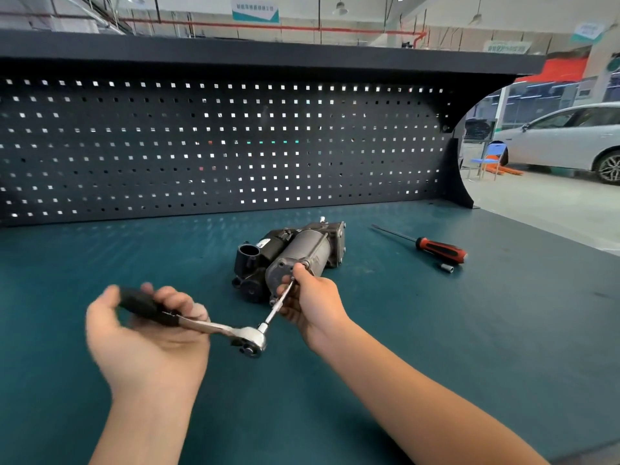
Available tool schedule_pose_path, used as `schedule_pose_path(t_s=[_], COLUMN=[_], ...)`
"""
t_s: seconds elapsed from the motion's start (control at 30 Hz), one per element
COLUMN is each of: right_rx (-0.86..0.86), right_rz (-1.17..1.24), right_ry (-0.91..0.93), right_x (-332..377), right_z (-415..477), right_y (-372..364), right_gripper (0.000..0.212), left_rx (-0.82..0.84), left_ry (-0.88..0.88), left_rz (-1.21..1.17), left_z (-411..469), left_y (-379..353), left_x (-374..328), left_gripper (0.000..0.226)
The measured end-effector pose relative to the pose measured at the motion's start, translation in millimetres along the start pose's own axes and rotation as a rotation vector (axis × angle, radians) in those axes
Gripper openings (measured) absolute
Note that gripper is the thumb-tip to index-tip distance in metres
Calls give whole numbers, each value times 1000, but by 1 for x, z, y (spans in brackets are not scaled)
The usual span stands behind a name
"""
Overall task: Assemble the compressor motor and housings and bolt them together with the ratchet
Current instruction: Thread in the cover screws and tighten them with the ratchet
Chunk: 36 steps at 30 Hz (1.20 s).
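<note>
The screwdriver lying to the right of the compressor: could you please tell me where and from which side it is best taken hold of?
Probably by the thick red-and-black handle, coming from above and pinching across its width. The screwdriver lies flat on the bench, its thin shaft offers little to hold, and a small socket sits close beside the handle's near side.

Count: one compressor [295, 256] at 12 o'clock, one ratchet [214, 327] at 7, one screwdriver [439, 250] and one loose socket [447, 267] at 2, two hands, left hand [147, 337], right hand [312, 297].

Teal bench mat [436, 330], black perforated pegboard [201, 146], red-and-black screwdriver [439, 250], grey motor [302, 253], chrome ratchet [231, 332].
</note>
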State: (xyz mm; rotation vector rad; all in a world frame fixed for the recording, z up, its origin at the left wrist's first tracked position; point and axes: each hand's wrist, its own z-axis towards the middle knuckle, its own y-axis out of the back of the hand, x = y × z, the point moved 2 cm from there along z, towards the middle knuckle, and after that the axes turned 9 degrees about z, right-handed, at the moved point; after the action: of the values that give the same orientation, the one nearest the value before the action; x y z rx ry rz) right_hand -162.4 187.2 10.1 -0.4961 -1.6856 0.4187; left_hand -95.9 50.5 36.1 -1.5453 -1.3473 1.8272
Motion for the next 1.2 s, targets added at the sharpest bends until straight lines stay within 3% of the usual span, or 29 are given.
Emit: schedule_pose_path(t_s=[0.17,0.43,0.73,0.97,1.07,1.1,1.17,1.2], right_rx=[-121,-178,-186,-110,1,46,106,121], right_rz=[156,329,432,443,163,-87,-748,-1053], right_ry=[-57,-141,-152,-150,-140,-91,222,408], right_x=[-1,2,8,6,8,13,30,42], right_z=[-2,-5,-11,-1,2,4,14,20], right_y=[-10,-28,-16,-24,-14,-3,24,35], right_gripper=[33,27,33,33,32,29,22,42], left_rx=[51,98,282,186,143,139,142,145], left_ry=[-85,-160,-307,-240,-170,-151,-131,-129], left_rz=[281,361,589,490,409,397,394,394], left_z=[0,1,-12,-2,10,14,18,20], left_y=[-17,-19,-43,-37,-28,-26,-24,-24], left_x=[5,4,12,2,-4,-6,-7,-7], left_gripper=[30,30,34,32,29,29,30,31])
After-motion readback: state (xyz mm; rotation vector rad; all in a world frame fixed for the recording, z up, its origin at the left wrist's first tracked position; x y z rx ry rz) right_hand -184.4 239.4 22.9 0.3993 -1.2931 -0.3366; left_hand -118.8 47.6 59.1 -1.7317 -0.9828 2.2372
